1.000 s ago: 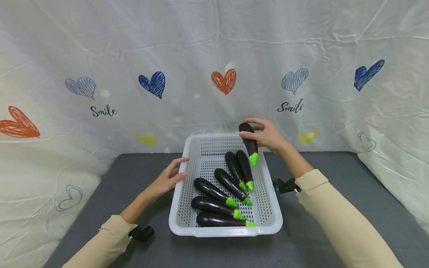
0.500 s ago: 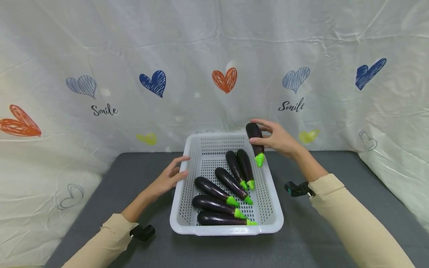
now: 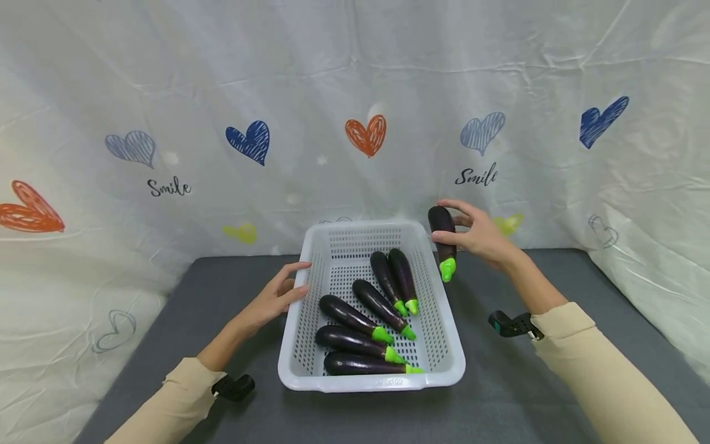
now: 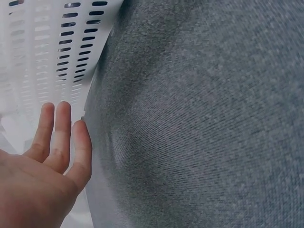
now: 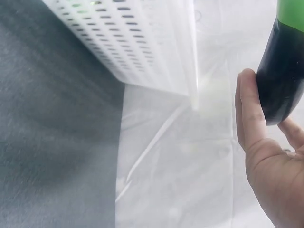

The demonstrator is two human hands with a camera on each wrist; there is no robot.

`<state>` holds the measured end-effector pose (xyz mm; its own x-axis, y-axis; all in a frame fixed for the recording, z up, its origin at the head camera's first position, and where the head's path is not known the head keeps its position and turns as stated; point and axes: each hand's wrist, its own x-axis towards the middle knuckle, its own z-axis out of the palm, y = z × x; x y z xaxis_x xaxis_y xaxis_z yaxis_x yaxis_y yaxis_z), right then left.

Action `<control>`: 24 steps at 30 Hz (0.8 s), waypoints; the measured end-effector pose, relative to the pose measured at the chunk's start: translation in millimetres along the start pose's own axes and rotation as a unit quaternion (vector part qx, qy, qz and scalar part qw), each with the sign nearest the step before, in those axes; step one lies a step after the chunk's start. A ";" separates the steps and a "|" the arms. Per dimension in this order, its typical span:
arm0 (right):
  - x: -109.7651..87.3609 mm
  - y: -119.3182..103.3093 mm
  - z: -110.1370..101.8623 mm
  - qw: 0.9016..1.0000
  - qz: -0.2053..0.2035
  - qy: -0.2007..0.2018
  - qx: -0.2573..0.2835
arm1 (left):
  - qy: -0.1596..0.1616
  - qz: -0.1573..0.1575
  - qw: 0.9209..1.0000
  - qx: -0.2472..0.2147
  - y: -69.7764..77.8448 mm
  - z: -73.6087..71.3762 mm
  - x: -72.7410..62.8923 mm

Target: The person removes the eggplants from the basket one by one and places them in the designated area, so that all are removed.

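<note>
My right hand (image 3: 481,237) pinches a dark purple eggplant (image 3: 440,219) between thumb and fingers, beyond the right rim of a white plastic basket (image 3: 289,351). The eggplant's bright green stem end (image 3: 447,269) points down toward me in the head view. On the opposite side, my left hand (image 3: 275,296) rests thumb and fingertips at the basket's left rim. Seen from the left wrist, the fingers (image 4: 61,126) lie extended along the perforated outer wall. Inside the basket lie several more eggplants (image 3: 355,311), their green ends toward the right front.
A dark grey cloth (image 3: 499,388) covers the table under the basket. Close behind the table hangs a pale sheet (image 3: 310,74) printed with hearts and "Smile". Each wrist carries a black strapped device (image 3: 235,387).
My right hand has carried the eggplant rightward, from over the basket's back right part to outside its right rim. The left hand and the basket stay in place.
</note>
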<state>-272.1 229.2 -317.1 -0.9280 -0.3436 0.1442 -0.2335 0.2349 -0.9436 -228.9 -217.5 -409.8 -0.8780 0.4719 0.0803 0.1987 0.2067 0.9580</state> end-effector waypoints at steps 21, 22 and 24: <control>-31.1 23.7 -27.2 0.998 0.007 0.032 -0.054 | -0.024 -0.009 0.999 0.024 5.8 -15.3 -3.5; -32.6 25.7 -28.5 0.998 0.010 0.034 -0.055 | -0.024 -0.008 0.999 0.023 6.2 -14.7 -3.4; -35.4 30.4 -31.4 0.997 0.014 0.038 -0.058 | -0.025 -0.004 0.999 0.023 7.0 -13.6 -2.9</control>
<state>-255.4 277.1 -341.5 -0.9530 -0.2667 0.1437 -0.2346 0.3495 -0.9071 -230.9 -229.1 -399.5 -0.8576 0.5111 0.0571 0.2117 0.2496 0.9449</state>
